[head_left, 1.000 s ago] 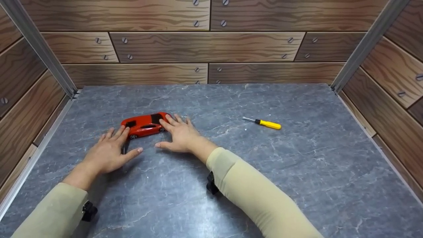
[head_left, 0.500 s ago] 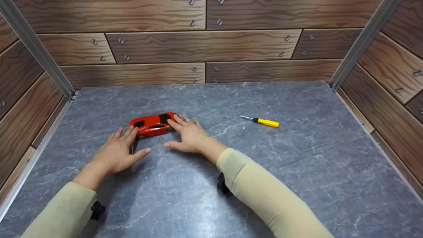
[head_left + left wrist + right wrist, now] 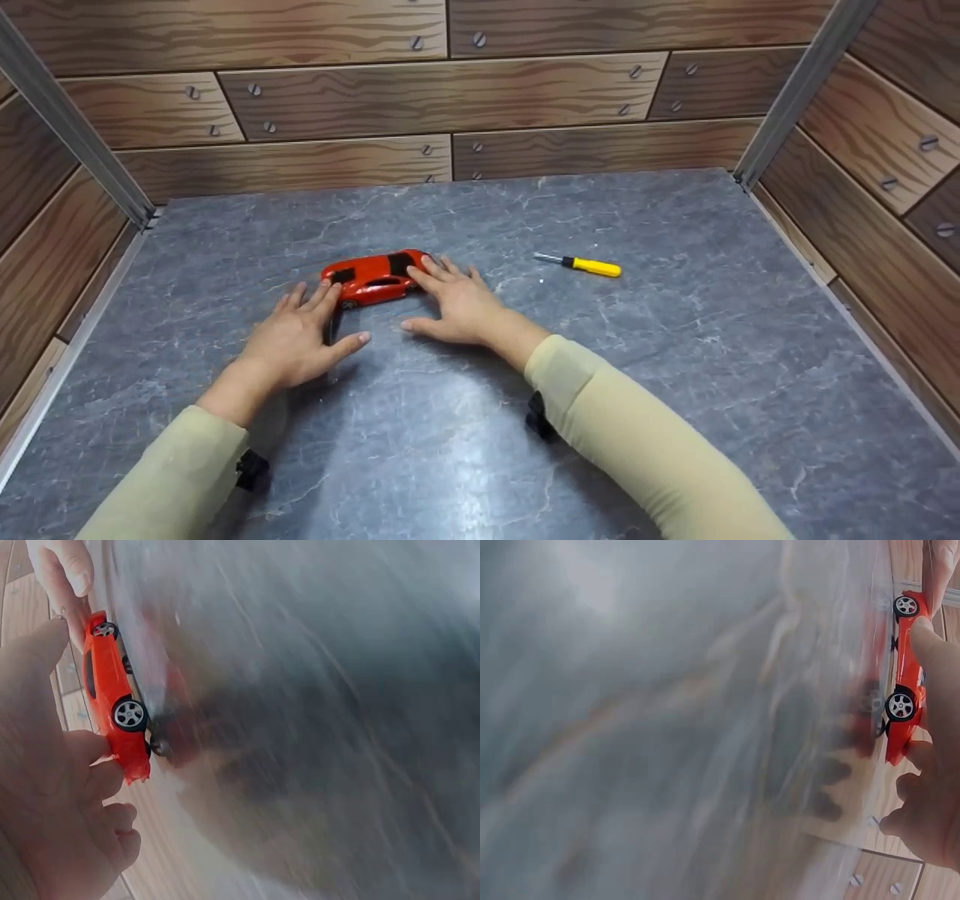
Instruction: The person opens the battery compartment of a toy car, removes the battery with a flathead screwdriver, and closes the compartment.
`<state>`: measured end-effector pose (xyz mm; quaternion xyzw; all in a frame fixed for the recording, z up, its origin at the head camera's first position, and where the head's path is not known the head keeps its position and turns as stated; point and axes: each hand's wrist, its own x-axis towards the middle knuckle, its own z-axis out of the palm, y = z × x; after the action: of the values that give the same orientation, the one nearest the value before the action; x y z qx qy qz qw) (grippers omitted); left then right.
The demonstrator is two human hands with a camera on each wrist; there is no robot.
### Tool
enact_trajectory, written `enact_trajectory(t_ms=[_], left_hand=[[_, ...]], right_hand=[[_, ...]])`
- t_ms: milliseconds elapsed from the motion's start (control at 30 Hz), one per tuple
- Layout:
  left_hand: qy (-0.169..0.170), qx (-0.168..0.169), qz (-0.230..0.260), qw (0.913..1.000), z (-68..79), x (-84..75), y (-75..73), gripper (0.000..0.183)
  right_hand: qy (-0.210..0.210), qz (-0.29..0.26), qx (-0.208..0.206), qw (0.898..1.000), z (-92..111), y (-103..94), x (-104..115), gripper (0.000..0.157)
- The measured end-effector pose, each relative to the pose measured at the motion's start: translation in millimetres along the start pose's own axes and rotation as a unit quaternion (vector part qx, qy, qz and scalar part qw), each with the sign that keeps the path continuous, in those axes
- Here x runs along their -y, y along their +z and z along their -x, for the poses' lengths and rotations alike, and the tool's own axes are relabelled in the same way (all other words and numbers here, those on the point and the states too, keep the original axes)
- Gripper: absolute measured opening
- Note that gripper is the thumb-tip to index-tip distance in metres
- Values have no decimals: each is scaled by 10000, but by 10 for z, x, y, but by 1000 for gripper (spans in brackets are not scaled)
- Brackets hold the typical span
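Note:
A red toy car (image 3: 367, 271) with black windows stands on the grey marbled table, left of the middle in the head view. My left hand (image 3: 289, 341) has its fingertips at the car's left end, fingers stretched out and thumb spread apart. At the other end, the straight fingers of my right hand (image 3: 461, 304) touch the car. Both wrist views show the red car (image 3: 112, 682) from its side, its wheels down on the surface. In the right wrist view, the car (image 3: 910, 664) is partly covered by my right thumb.
A yellow-handled screwdriver (image 3: 592, 266) lies right of the car, its metal tip pointing left. Wood-patterned walls (image 3: 442, 97) enclose the table at the back and both sides, with metal posts (image 3: 795, 97) at the corners.
The car and both hands have slid to the right across the table, closer to the screwdriver. The head view has turned and tilted slightly. Both hands keep their spread posture.

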<state>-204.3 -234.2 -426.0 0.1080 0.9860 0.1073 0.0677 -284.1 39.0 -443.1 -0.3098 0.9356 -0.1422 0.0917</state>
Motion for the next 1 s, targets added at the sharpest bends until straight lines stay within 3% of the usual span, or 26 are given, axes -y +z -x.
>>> enact_trajectory(t_ms=[533, 1000], left_hand=[[535, -337, -168, 9979, 46, -443, 130, 98], [741, -278, -180, 9967, 134, -735, 237, 103]], right_hand=[[123, 72, -36, 9999, 531, -72, -286, 96], [133, 99, 32, 9999, 983, -89, -398, 97]])
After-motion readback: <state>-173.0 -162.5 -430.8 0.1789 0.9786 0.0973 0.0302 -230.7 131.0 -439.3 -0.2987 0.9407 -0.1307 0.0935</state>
